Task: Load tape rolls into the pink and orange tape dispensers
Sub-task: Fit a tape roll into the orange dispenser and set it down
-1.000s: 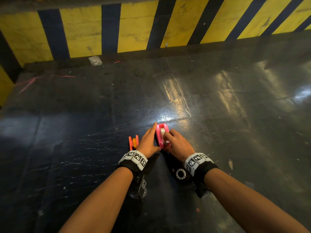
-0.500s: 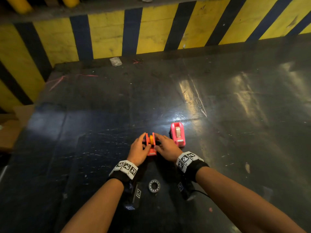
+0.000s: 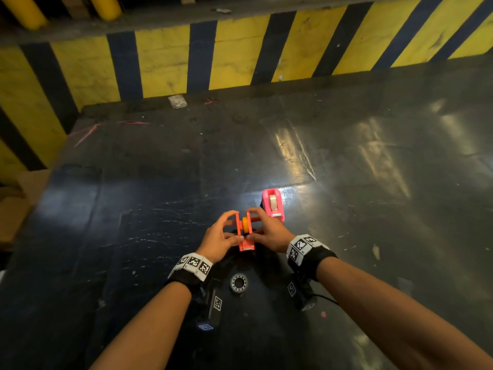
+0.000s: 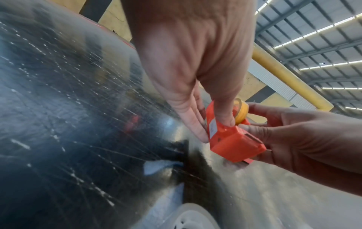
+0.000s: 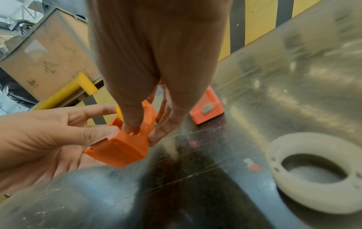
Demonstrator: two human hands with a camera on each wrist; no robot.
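The orange tape dispenser [image 3: 246, 236] lies near the table's front, a yellow spool [image 3: 245, 224] between its side walls. My left hand [image 3: 229, 228] grips its left side with thumb and fingers. From the other side my right hand [image 3: 256, 226] grips it too. In the left wrist view the orange dispenser [image 4: 233, 141] is tilted, the yellow spool [image 4: 242, 110] sticking out at its top. The pink dispenser [image 3: 272, 204] stands just behind my right hand with a pale roll in it. A loose whitish tape roll [image 3: 239, 283] lies flat between my wrists.
The dark scratched table [image 3: 346, 236] stretches far to the right and back. A yellow-and-black striped barrier [image 3: 240, 57] runs along its far edge. A paper scrap [image 3: 177, 101] lies near the barrier. Cardboard [image 3: 16, 209] sits off the left edge.
One second ago both hands were on the pink dispenser. They let go of it, moved left to the orange dispenser, and now hold it from both sides.
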